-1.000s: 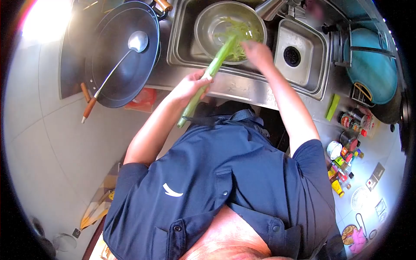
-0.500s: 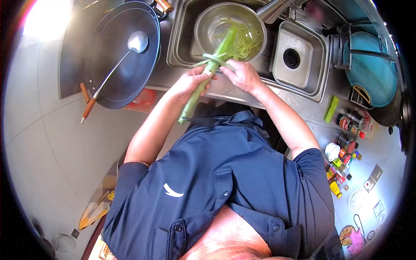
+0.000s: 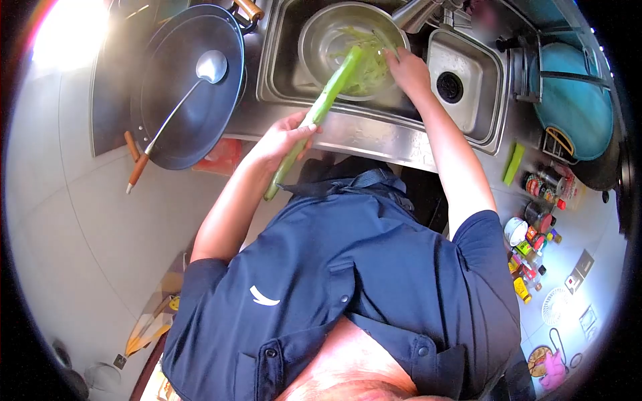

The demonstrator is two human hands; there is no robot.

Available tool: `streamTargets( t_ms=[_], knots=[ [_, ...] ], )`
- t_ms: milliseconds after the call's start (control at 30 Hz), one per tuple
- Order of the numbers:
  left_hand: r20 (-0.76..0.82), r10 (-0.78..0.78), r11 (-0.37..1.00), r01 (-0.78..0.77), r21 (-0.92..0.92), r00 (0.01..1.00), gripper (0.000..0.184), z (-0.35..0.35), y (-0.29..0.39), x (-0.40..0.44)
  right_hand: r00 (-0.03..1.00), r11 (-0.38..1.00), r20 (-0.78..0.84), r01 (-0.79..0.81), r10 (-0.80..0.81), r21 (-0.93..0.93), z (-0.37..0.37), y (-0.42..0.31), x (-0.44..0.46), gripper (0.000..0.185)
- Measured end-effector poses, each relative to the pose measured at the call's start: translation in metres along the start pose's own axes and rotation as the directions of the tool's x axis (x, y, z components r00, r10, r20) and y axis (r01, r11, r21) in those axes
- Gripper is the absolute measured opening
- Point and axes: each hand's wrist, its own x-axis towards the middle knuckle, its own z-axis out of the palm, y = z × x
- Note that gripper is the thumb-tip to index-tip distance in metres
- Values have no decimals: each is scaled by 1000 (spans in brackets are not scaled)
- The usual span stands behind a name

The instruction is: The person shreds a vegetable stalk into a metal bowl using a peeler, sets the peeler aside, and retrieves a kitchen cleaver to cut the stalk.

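A long pale green stalk (image 3: 326, 99) slants from near my waist up to the metal bowl, with my left hand (image 3: 294, 137) wrapped round its middle. Its upper end is over the metal bowl (image 3: 317, 47), which stands in the larger sink. Thin green peelings (image 3: 366, 75) lie in the bowl. My right hand (image 3: 408, 70) is over the bowl's right rim, fingers pressed together near a thin strip or tool that is too blurred to make out.
A black wok (image 3: 187, 113) holding a metal ladle (image 3: 211, 67) is at the left. Right of the bowl are a small sink (image 3: 468, 63), a faucet (image 3: 416, 15), a green piece (image 3: 513, 164), a turquoise board (image 3: 575, 110) and several bottles (image 3: 523, 289).
My right hand has moved from the stalk's middle up and right to the bowl's rim. The strip that hung across the stalk is off it, and the stalk's lower end has shifted slightly left.
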Motion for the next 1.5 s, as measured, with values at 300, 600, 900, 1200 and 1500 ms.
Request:
streamTargets(
  t_ms=[300, 600, 900, 1200, 1500],
  knots=[
    [-127, -9, 993, -5, -115, 992, 56, 7, 4, 5, 999, 1000, -31, -17, 17, -1, 20, -7, -19, 49],
    [-87, 30, 999, -32, -31, 996, 49, 6, -1, 28, 890, 842, 58, 404, -452, 356, 34, -49, -94, 41],
    [-19, 38, 999, -38, -4, 999, 38, 8, -4, 16, 964, 967, 121, 224, -238, 119, 64, -1, -42, 51],
    [34, -39, 962, 47, -269, 999, 35, 6, -1, 12, 988, 982, 151, -10, -19, 189, 14, 2, -14, 62],
    [66, -27, 920, 51, -388, 997, 36, 5, 9, 23, 852, 815, 62, 473, -520, 336, 38, -48, -106, 45]
  ],
)
